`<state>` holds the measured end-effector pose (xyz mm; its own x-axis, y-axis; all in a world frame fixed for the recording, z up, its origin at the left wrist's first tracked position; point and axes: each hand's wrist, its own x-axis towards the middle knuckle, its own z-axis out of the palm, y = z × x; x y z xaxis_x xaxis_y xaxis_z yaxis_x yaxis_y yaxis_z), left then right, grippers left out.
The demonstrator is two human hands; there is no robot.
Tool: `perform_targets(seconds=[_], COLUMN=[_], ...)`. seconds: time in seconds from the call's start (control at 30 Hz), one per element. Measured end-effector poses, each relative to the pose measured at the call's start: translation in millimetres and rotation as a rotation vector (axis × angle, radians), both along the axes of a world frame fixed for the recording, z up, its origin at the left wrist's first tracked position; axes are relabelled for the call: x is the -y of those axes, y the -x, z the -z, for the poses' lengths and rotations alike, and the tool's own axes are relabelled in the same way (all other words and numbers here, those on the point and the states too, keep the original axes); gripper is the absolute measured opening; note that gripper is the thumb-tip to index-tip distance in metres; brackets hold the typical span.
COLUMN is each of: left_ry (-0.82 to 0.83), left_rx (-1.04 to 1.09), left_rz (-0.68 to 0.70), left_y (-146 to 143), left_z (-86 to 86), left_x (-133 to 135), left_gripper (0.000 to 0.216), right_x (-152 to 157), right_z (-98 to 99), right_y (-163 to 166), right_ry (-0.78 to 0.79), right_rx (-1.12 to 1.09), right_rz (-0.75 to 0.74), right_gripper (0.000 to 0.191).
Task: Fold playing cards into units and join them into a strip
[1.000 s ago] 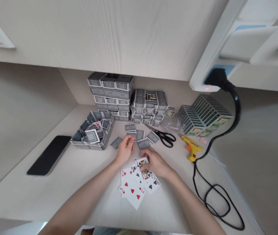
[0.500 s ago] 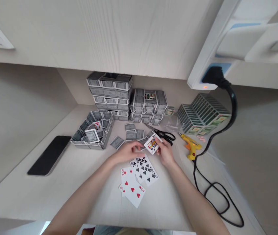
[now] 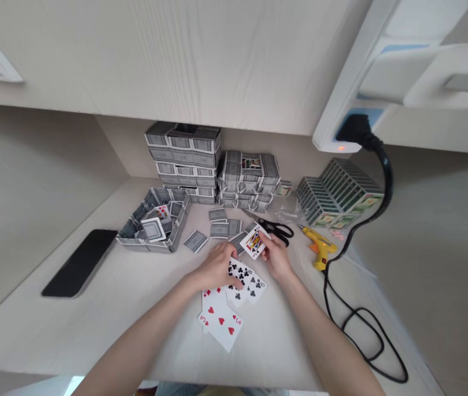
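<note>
At least two red-suit cards lie face up on the pale worktop nearest the person, overlapped, it seems, so that both faces can be read. Just beyond, the left hand reaches over at least two club cards, its grip spread, thumb and fingers apart across them; the hand hides part of the group. The right hand pinches one jack of clubs between thumb and fingers by its edge, a hold that appears to keep the face uncovered and the card clear of the rest. About six face-down cards lie scattered past the hands, some partly covered. One phone rests at left; one yellow glue gun and one pair of scissors lie at right, probably left within reach. Farther back, one open box contains loose cards, their number unclear. Behind stand two stacks of card-covered boxes, the left stack in seemingly three tiers, the right stack in two, piled perhaps to save room.
</note>
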<state>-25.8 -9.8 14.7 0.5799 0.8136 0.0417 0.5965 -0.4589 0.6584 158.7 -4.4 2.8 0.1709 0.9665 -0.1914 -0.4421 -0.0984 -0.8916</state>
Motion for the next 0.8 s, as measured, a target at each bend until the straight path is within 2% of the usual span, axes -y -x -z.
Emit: perform_targets(seconds=[0.07, 0.13, 0.23, 0.33, 0.47, 0.53, 0.63, 0.73, 0.8], left_ry=[0.038, 0.072, 0.089, 0.127, 0.386, 0.494, 0.546, 0.398, 0.31], left_rx=[0.027, 0.08, 0.225, 0.433, 0.823, 0.964, 1.029, 0.915, 0.785], left_rz=[-0.041, -0.054, -0.085, -0.237, -0.529, -0.588, -0.61, -0.613, -0.546], left_y=[1, 2, 3, 1, 0, 2, 3, -1, -6], left_z=[0.1, 1.2, 6.3, 11.4, 7.6, 2.4, -1.3, 3.5, 8.5], left_x=[1, 1, -1, -6, -14, -16, -16, -10, -4], left_gripper=[0.057, 0.04, 0.021, 0.028, 0.041, 0.043, 0.041, 0.032, 0.03], right_x=[-1, -1, -1, 0, -1, -1, 3, 11, 16], right_z=[2.3, 5.6, 10.4, 13.0, 13.9, 13.7, 12.4, 10.1, 8.3], right_y=[0, 2, 5, 7, 9, 9, 11, 15, 18], right_ry=[0.0, 0.002, 0.0, 0.0, -0.034, -0.066, -0.074, -0.074, -0.077], right_rx=[0.005, 0.022, 0.065, 0.082, 0.053, 0.076, 0.171, 0.319, 0.354], right_rz=[0.024, 0.079, 0.168, 0.2, 0.185, 0.183, 0.103, -0.107, -0.221], right_gripper=[0.032, 0.033, 0.034, 0.034, 0.036, 0.036, 0.034, 0.032, 0.032])
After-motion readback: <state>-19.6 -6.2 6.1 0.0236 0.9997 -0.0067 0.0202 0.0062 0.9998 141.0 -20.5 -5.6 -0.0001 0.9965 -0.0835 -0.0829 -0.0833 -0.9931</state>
